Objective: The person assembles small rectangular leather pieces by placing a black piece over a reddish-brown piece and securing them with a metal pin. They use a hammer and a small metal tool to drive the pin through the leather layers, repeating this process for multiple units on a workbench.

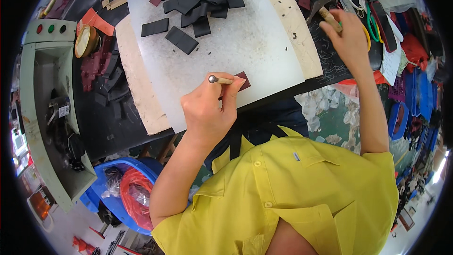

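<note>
My left hand is closed around a slim wooden-handled tool with a rounded metal end facing up; its lower tip is hidden by my fingers. Under those fingers, a small maroon strip lies on the white sheet near the table's front edge. At the right side of the table, my right hand grips the wooden handle of a hammer, whose dark metal head points away to the left. Several black strips lie in a loose pile at the far part of the sheet.
More black strips and maroon pieces lie left of the sheet. A round tape roll stands beside a grey metal box with buttons. Scissors with green handles lie beyond my right hand. A blue bin stands below left.
</note>
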{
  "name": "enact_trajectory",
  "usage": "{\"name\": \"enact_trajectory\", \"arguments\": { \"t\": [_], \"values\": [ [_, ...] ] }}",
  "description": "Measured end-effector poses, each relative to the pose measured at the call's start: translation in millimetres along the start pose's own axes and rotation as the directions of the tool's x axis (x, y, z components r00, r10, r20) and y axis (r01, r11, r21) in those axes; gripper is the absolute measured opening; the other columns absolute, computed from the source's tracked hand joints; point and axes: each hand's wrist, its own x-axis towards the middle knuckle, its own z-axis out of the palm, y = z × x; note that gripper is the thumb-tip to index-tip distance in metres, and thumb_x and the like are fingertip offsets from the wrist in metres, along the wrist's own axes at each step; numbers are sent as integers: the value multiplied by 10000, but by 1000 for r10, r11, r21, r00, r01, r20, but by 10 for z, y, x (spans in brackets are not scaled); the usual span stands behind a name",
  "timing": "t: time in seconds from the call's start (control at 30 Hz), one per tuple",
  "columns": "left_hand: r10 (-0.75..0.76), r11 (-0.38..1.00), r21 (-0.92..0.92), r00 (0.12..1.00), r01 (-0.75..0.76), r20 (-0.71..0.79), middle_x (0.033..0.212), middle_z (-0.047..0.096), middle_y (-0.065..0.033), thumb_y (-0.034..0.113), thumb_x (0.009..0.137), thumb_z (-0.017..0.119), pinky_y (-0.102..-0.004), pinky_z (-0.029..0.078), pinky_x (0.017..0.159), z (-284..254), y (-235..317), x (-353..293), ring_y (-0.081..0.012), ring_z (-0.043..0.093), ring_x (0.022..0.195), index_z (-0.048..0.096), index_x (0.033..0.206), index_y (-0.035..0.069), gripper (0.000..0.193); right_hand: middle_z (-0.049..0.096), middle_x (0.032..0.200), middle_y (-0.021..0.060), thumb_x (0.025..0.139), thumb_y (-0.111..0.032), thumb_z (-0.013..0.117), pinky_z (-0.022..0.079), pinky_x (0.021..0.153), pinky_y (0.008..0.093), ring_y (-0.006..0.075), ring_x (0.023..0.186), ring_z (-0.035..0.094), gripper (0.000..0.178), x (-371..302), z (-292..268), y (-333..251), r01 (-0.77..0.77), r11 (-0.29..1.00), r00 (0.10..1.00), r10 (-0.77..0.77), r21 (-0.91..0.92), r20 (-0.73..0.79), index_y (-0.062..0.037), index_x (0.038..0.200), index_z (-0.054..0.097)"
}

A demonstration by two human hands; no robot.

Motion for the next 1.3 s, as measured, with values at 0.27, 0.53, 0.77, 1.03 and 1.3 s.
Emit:
{"name": "enact_trajectory", "arguments": {
  "t": [0.27,0.53,0.77,1.03,1.3],
  "values": [
    [160,985,79,983,-153,-91,766,687,-65,18,833,760,-272,422,430,72,-21,-58,-171,582,501,564,785,27,202,636,946,181,925,-298,664,493,772,456,355,895,635,293,-32,110,205,-142,983,990,142,-116,-2,-31,1034,611],
    [160,977,146,987,-156,-13,743,682,-89,0,851,727,-299,468,479,55,30,-70,-221,624,544,570,787,17,171,632,709,156,894,-321,727,486,543,389,347,590,626,293,59,-1036,-963,225,962,933,-259,154,249,-65,1012,647],
    [181,968,173,983,-181,18,686,638,-104,69,872,722,-356,479,488,36,60,-24,-293,629,566,546,808,29,191,631,679,52,899,-202,718,476,559,290,140,597,598,222,171,-1608,-1549,140,601,976,-218,787,-7,-20,991,631],
    [126,986,112,992,-126,6,704,664,-90,34,886,702,-343,472,484,26,11,-45,-263,647,560,571,829,26,143,602,600,163,886,-345,714,499,523,444,374,593,636,320,94,-939,-1196,276,934,887,-339,228,313,-51,868,586],
    [-161,978,-150,982,145,-100,749,698,-107,58,947,653,-292,546,555,51,46,-77,-221,710,639,559,877,-4,133,644,647,134,867,-292,726,516,521,420,339,607,656,311,-95,-590,-1254,340,911,830,-407,233,381,-62,977,548]
  ]
}}
